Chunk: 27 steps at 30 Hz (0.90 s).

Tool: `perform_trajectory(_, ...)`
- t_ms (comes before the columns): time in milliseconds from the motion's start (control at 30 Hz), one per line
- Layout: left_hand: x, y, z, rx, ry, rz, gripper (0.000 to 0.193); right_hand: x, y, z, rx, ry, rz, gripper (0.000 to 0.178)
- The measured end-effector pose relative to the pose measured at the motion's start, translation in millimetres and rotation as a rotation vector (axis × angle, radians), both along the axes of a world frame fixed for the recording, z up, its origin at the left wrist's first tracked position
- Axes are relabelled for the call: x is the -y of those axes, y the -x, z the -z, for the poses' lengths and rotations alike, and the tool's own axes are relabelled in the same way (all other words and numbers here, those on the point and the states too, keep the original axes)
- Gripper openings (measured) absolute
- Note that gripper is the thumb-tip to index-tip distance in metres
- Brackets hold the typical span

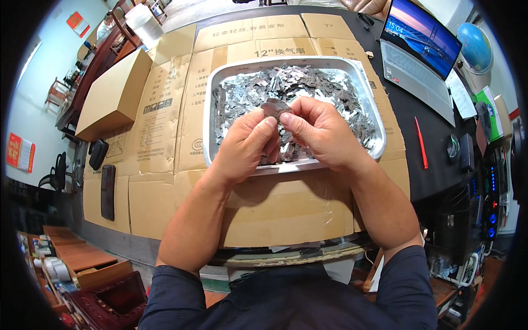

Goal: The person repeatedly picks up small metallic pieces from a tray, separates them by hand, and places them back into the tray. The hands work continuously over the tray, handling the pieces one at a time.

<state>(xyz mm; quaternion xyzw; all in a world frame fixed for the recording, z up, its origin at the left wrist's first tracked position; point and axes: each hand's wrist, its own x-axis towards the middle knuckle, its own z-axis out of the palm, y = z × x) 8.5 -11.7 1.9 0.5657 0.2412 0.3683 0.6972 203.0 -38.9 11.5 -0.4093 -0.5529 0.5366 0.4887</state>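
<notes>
Nearest, the person's forearms reach in over a flattened cardboard sheet (286, 214) that covers much of the black bench (440, 170), with a phone (108, 192) lying well off to the left. Beyond the cardboard's bare front part, the left hand (245, 142) and right hand (324, 135) come together, both clamped by thumb and curled fingers on one small dark piece (276, 108); whether it is a single layer cannot be told. The piece sits above the near part of the metal tray (208, 124), whose loose dark and silvery scraps (338, 91) spread below and behind it. To handle it well, the two grips are best set close together, thumbs on top, with light, even pressure and small turns of the wrist; staying inside the rim should let any crumbs drop among the scraps, and the fingertips should probably mind thin edges. Farther right lies a red pen (421, 142), with a closed box (115, 93) at far left and an open laptop (418, 66) farthest back.
</notes>
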Motion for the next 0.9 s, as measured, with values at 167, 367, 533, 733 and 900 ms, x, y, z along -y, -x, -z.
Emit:
perform_trajectory(167,0,-3,2,-0.024,-0.023,-0.047,0.023,-1,-4,-1,0.034,0.038,0.008,0.022)
perform_trajectory(367,-4,0,4,0.017,0.026,-0.126,0.025,-4,-10,2,0.048,0.116,0.017,0.025)
perform_trajectory(533,-4,-2,5,0.024,0.055,-0.086,0.022,-4,-2,1,0.045,0.055,0.161,0.024)
perform_trajectory(733,-2,-4,5,-0.094,-0.036,-0.032,0.02,4,3,-7,-0.102,0.036,0.001,0.019)
perform_trajectory(900,-3,-3,8,-0.081,-0.07,-0.019,0.02,2,1,-7,-0.026,-0.02,0.037,0.022)
